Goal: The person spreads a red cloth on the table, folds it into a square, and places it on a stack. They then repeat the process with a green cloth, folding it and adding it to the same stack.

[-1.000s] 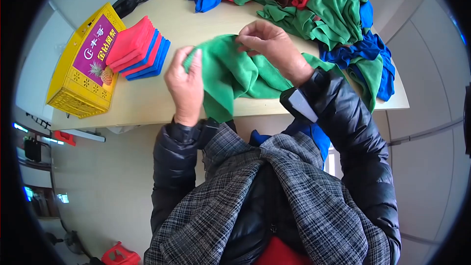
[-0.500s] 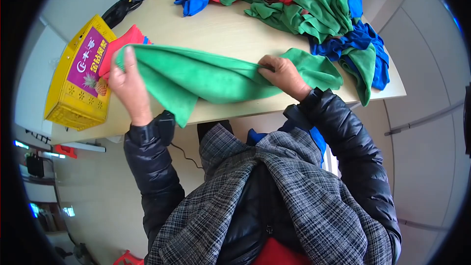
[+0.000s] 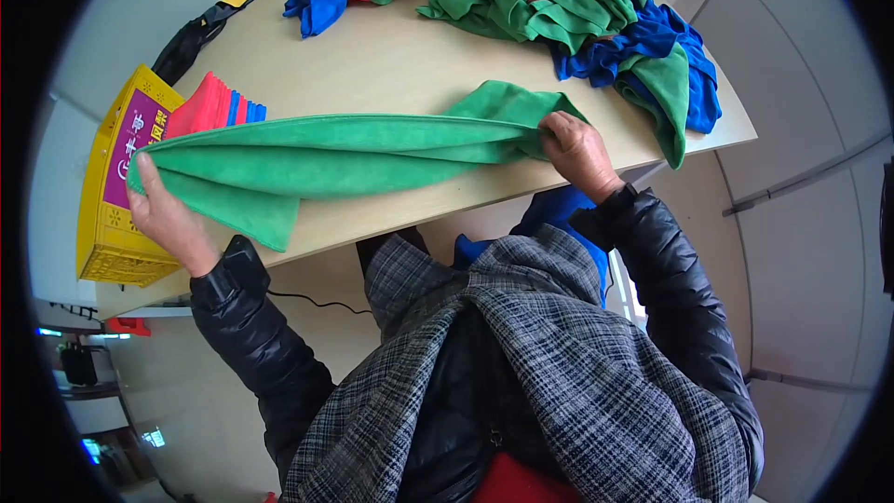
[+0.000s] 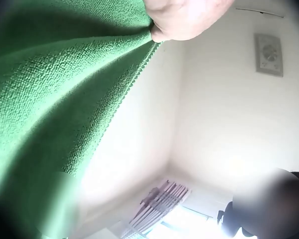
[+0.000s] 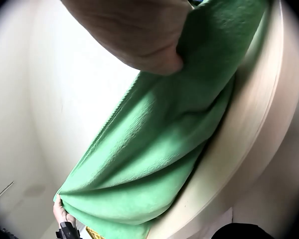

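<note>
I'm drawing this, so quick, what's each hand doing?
Left hand: pinching the green cloth.
Right hand: gripping the same cloth.

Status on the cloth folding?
Looks done: the neat stack of red and blue cloths beside the yellow crate; count unclear. In hand: one green cloth, stretched between left hand and right hand, not yet folded into a stack-sized piece. Left: the loose multicoloured heap on the table. Probably more ahead than done.
</note>
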The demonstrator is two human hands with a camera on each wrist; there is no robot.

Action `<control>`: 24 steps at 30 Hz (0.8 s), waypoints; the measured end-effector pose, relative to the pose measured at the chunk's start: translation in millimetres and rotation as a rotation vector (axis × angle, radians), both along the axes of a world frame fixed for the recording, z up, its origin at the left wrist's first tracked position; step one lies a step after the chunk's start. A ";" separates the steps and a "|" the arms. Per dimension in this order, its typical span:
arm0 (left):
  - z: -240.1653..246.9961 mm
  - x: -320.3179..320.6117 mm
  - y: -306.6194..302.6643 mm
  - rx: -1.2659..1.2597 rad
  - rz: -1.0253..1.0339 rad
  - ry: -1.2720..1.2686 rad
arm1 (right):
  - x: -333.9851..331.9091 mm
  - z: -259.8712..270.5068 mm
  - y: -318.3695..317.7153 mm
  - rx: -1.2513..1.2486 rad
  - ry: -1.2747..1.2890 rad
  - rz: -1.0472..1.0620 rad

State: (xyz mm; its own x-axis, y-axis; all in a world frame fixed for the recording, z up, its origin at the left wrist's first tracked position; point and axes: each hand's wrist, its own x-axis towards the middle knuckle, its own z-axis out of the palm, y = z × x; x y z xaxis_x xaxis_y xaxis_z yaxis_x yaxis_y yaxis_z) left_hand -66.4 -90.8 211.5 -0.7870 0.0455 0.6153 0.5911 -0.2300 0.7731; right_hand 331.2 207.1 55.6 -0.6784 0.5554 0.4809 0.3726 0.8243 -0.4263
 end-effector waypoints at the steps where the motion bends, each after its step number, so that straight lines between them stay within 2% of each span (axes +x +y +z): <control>1: 3.1 -0.5 -2.1 0.001 -0.004 0.000 | 2.6 -0.3 3.1 0.001 0.000 -0.004; 9: 14.8 -27.8 -33.1 0.027 0.022 -0.022 | 29.7 -13.8 36.4 -0.043 0.020 -0.118; 13: 14.5 -45.5 -50.6 0.033 0.023 -0.050 | 41.9 -12.5 56.3 -0.169 0.060 -0.143; 16: 18.1 -50.1 -60.9 0.071 0.007 -0.078 | 49.5 -1.5 76.8 -0.599 0.458 0.132; 17: 19.6 -53.3 -66.4 0.072 0.010 -0.077 | 52.8 18.4 74.6 -0.598 0.458 0.136; 19: 23.8 -64.3 -81.1 0.093 -0.070 -0.056 | 65.6 69.7 74.9 -0.843 0.397 0.098; 21: 27.0 -82.0 -99.8 0.111 -0.106 -0.040 | 73.2 97.5 71.7 -0.881 0.454 0.144; 24: 37.2 -105.4 -126.8 0.102 -0.279 -0.210 | 84.8 129.8 78.9 -0.952 0.547 0.235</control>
State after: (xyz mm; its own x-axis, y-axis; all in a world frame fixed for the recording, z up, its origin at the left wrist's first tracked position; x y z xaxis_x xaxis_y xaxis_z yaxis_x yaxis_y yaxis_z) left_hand -171.9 -217.6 248.7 -0.8628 0.2232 0.4537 0.3250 -0.4426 0.8358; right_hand 416.0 286.0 185.5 -0.6421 0.7416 0.1940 -0.1794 0.1006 -0.9786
